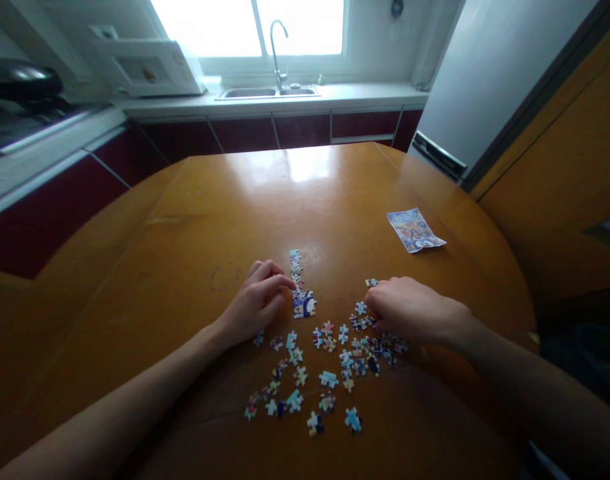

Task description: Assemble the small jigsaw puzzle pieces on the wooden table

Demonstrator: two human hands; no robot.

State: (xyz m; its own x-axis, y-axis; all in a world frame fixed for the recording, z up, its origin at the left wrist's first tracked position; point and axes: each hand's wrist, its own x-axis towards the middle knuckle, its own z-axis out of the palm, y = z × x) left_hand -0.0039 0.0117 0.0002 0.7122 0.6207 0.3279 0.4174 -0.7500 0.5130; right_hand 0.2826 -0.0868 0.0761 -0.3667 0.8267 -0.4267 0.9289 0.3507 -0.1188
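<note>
A joined strip of jigsaw puzzle (pixel 305 305) lies in the middle of the table, narrow at the far end and wider at the near end. My left hand (pixel 259 297) rests at its left side, fingers loosely bent and apart, with the index fingertip on or right beside the strip. My right hand (pixel 409 308) is lowered over the right part of the loose puzzle pieces (pixel 359 353), its fingers curled together. Its fingertips are hidden, so anything pinched there does not show. One puzzle piece (pixel 371 283) lies just beyond its knuckles.
More loose pieces (pixel 295 400) are scattered toward the near edge of the wooden table (pixel 225 220). A creased picture sheet (pixel 415 230) lies at the right. Beyond the table are a counter with a sink (pixel 249 93), a stove with a pan (pixel 22 80) and a fridge (pixel 489 73).
</note>
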